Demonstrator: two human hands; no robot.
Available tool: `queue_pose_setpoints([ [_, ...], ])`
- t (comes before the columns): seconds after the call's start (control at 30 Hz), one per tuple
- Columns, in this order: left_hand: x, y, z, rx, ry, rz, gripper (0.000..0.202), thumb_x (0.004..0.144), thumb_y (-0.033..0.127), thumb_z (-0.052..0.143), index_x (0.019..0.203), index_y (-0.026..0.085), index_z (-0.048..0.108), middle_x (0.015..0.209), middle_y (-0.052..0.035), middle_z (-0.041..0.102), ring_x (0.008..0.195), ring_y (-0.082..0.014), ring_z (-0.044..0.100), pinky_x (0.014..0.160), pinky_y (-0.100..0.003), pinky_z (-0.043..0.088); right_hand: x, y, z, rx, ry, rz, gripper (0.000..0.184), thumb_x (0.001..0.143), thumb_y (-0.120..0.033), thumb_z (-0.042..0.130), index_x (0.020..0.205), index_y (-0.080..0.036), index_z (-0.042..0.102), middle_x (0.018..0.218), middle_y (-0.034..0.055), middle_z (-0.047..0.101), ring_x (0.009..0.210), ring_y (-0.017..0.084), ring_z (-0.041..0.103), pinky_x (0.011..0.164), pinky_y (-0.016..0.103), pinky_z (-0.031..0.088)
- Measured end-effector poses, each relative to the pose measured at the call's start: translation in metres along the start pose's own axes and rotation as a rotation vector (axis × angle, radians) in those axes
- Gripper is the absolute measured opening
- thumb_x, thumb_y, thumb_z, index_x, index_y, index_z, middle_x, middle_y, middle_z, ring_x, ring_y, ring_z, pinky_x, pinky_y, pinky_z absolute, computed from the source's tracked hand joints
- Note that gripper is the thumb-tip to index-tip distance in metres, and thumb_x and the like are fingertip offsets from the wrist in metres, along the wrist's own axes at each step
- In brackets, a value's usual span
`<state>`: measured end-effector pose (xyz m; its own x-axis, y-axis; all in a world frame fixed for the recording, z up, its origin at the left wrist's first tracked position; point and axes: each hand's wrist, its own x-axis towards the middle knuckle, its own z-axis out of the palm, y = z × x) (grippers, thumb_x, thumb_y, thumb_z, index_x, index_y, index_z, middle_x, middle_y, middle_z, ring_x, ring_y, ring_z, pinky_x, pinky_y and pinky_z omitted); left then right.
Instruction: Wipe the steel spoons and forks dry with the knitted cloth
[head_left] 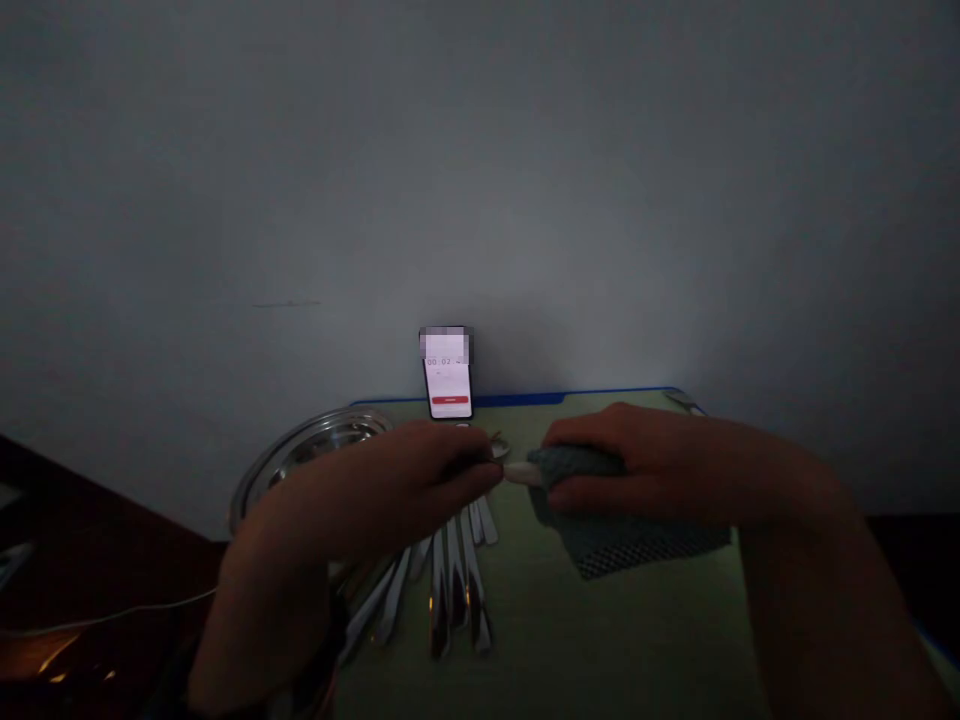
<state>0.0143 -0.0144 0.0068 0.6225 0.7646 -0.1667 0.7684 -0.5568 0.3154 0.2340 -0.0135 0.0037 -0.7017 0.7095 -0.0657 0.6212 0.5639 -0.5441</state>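
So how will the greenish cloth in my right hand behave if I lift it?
The cloth is probably floppy: its lower part droops below your right hand. It likely squashes easily too, since it looks bunched under your fingers.

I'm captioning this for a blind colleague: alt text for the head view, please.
The left hand pinches a slim pale object that the right hand grips in a grey-green cloth. Nearby: metal cutlery, a shiny metal dish, a lit smartphone propped upright.
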Motion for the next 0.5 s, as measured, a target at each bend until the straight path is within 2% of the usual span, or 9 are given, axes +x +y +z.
queue_pose_setpoints([
  [0.2,0.0007,-0.0020,0.0034,0.010,0.020,0.006,0.036,0.092,0.043,0.033,0.088,0.020,0.060,0.074,-0.0005,0.061,0.063,-0.0136,0.052,0.055,-0.024,0.033,-0.0003,0.0004,0.0012,-0.019,0.016,0.009,0.031,0.083,-0.047,0.049,0.094,-0.021,0.062,0.090,0.0028,0.067,0.075,0.016,0.060,0.064,0.025,0.041],
  [0.5,0.0042,-0.0068,0.0040,-0.031,0.000,0.053,0.031,0.093,0.039,0.035,0.093,0.020,0.059,0.080,-0.0006,0.063,0.069,-0.0141,0.055,0.061,-0.024,0.037,-0.0010,-0.0015,-0.0001,-0.027,0.018,0.001,0.035,0.084,-0.049,0.047,0.099,-0.021,0.062,0.092,0.0026,0.067,0.075,0.015,0.060,0.064,0.024,0.041],
])
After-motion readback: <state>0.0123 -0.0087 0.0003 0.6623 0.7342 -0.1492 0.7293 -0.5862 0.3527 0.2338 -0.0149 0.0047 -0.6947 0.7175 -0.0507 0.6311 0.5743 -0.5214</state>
